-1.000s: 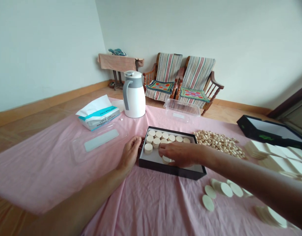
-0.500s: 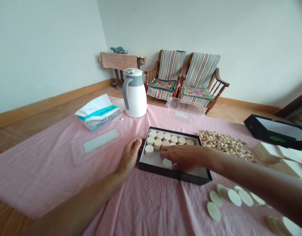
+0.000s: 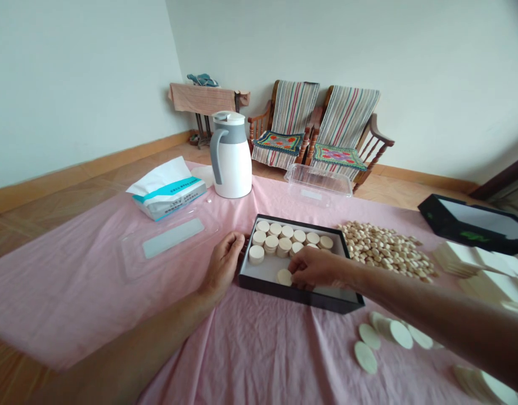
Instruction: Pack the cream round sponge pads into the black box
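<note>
A shallow black box [image 3: 301, 304] with a pale inside lies on the pink cloth. Round wooden discs [image 3: 271, 243] stand in short stacks in rows along its far and left sides. At the box's left wall is my left hand [image 3: 221, 264], fingers curled against the edge and partly hidden. My right hand [image 3: 320, 268] reaches inside from the right, its fingertips pinched at the rim of a pale wooden disc [image 3: 284, 277] near the front wall. The hand and forearm cover part of the box's right side.
Right of the box lie a heap of small wooden pieces [image 3: 381, 247], stacked square wooden tiles [image 3: 490, 284] and loose discs [image 3: 365, 356]. A black lid [image 3: 473, 225] sits beyond. Farther back are a white jug [image 3: 235, 166], a tissue pack [image 3: 170, 194] and clear plastic trays [image 3: 320, 183].
My right hand has drawn back slightly to the right, uncovering more stacks in the middle. The disc at its fingertips has shifted a little leftward. My left hand stays at the box's left edge.
</note>
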A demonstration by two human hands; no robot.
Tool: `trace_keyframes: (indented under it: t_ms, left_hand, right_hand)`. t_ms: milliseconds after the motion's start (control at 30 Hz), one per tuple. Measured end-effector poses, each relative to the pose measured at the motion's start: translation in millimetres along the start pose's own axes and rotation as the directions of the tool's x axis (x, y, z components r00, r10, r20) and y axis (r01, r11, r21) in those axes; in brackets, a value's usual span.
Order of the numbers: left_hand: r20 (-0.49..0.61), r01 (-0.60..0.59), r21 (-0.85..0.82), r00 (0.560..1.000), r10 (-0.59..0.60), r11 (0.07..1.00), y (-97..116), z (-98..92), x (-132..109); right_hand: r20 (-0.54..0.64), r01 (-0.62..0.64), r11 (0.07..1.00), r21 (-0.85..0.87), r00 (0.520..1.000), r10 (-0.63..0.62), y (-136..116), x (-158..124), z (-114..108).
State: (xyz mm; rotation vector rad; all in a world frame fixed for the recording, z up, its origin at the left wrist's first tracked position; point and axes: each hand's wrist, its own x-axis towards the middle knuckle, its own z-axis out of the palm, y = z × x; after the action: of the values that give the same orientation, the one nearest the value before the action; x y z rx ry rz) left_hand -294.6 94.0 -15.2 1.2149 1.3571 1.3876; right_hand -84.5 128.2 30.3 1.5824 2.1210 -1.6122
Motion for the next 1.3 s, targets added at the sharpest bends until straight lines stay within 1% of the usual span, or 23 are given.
trace_keyframes:
  t_ms: [100,233,300,467,633,700,800,867,933,967,1000,1033,1067,1133,1200,1233,1300]
  left_hand:
    - [0.010,0.012,-0.009,1.000,-0.012,1.000,0,-0.1,0]
    - [0.020,0.012,-0.020,1.000,-0.012,1.000,1,-0.1,1]
    - [0.018,0.004,-0.014,1.000,-0.004,1.000,2,-0.1,0]
    - [0.021,-0.001,-0.005,1.000,0.001,1.000,2,0.4,-1]
    - [0.024,-0.009,0.008,1.000,0.009,1.000,0,0.3,-1]
    - [0.021,-0.015,0.015,1.000,0.015,1.000,0,0.1,0]
    - [0.018,-0.028,0.010,0.999,0.028,1.000,0,0.1,0]
    - [0.018,-0.039,0.006,0.999,0.039,0.999,0,0.4,0]
    - [0.014,-0.051,0.020,0.999,0.051,0.998,0,0.6,0]
    - [0.011,-0.058,0.035,0.998,0.058,0.998,0,0.6,0]
    - [0.004,-0.065,0.049,0.998,0.065,0.997,0,0.7,0]
    - [-0.001,-0.071,0.059,0.997,0.072,0.996,0,0.7,0]
    - [-0.002,-0.078,0.069,0.997,0.078,0.995,0,0.8,0]
    - [-0.010,-0.097,0.084,0.995,0.098,0.992,0,1.0,1]
    - [-0.015,-0.114,0.091,0.993,0.115,0.989,0,1.5,1]
    - [-0.015,-0.120,0.094,0.992,0.122,0.988,1,1.8,1]
    - [-0.018,-0.130,0.106,0.991,0.133,0.986,1,2.5,1]
  right_hand:
    - [0.018,-0.018,0.993,0.119,1.000,0.016,-12,2,6]
    - [0.041,-0.041,0.976,0.213,0.999,0.033,-30,8,14]
    - [0.052,-0.033,0.965,0.259,0.998,0.020,-36,10,18]
    - [0.069,0.011,0.930,0.368,0.997,-0.039,-42,13,25]
    - [0.079,0.020,0.927,0.373,0.995,-0.053,-40,15,28]
    - [0.076,0.041,0.945,0.325,0.995,-0.069,-37,17,26]
    - [0.041,0.144,0.976,0.163,0.987,-0.153,-32,10,16]
    - [-0.022,0.237,0.972,0.006,0.971,-0.236,-29,-8,6]
    - [-0.132,0.306,0.941,-0.143,0.937,-0.325,-26,-36,-5]
    - [-0.170,0.316,0.924,-0.215,0.920,-0.354,-25,-52,-10]
    - [-0.202,0.306,0.902,-0.306,0.905,-0.375,-22,-70,-15]
    - [-0.246,0.259,0.879,-0.400,0.894,-0.375,-18,-87,-19]
    - [-0.298,0.189,0.859,-0.476,0.884,-0.360,-13,-103,-23]
    - [-0.352,0.066,0.812,-0.580,0.878,-0.324,1,-130,-27]
    - [-0.375,-0.026,0.781,-0.624,0.887,-0.270,20,-148,-27]
    - [-0.374,-0.049,0.776,-0.629,0.894,-0.247,30,-153,-25]
    - [-0.364,-0.048,0.779,-0.625,0.901,-0.237,49,-159,-18]
